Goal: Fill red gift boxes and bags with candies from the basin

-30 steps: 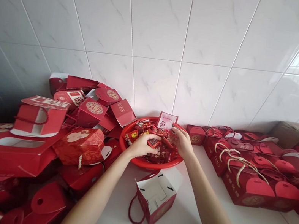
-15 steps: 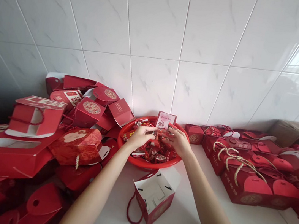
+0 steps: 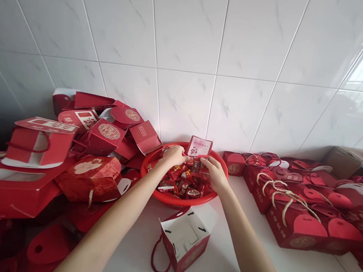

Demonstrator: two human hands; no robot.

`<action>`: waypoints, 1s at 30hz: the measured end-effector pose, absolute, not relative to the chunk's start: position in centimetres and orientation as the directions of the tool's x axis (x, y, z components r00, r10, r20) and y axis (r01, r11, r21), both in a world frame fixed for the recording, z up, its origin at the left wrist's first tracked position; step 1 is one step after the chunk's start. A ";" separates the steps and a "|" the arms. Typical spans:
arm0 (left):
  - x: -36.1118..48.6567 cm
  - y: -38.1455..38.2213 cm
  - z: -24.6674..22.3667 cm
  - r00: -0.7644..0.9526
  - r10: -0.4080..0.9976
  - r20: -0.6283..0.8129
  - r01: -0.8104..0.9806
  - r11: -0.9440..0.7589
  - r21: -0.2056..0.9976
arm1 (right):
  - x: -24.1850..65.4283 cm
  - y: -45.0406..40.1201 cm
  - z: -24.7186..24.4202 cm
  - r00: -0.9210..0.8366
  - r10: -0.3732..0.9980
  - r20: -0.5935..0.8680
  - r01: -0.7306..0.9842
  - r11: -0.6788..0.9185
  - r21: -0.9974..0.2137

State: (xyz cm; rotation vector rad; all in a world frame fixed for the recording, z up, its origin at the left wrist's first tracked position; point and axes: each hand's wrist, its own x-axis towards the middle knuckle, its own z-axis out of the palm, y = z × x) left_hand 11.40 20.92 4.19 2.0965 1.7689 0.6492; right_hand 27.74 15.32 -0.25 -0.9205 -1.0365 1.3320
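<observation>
A red basin (image 3: 177, 201) full of small wrapped sweets (image 3: 181, 185) stands against the wall. Over its back part, my left hand (image 3: 175, 154) is closed, its fingertips near the lower left of a pink printed card (image 3: 200, 146). My right hand (image 3: 214, 171) is closed too, thumb and fingers pinched at the card's lower right. What either pinch holds is too small to make out. In front of the basin sits an open red box (image 3: 184, 239), white inside, with a dark red cord handle lying on its left.
Many red boxes (image 3: 90, 176) are heaped on the left. Rows of closed red boxes (image 3: 303, 223) with cord handles stand on the right, and a brown carton (image 3: 341, 162) is behind them. The tiled wall (image 3: 180, 103) rises behind the basin.
Both hands have drawn their fingers together into pinches near the card. More sweets show between them. The view has shifted slightly.
</observation>
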 end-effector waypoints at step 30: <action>11.2 17.3 3.6 0.379 0.900 0.213 0.408 -0.369 0.835 | 27.9 15.5 0.0 0.133 0.981 0.139 -0.577 0.191 -0.794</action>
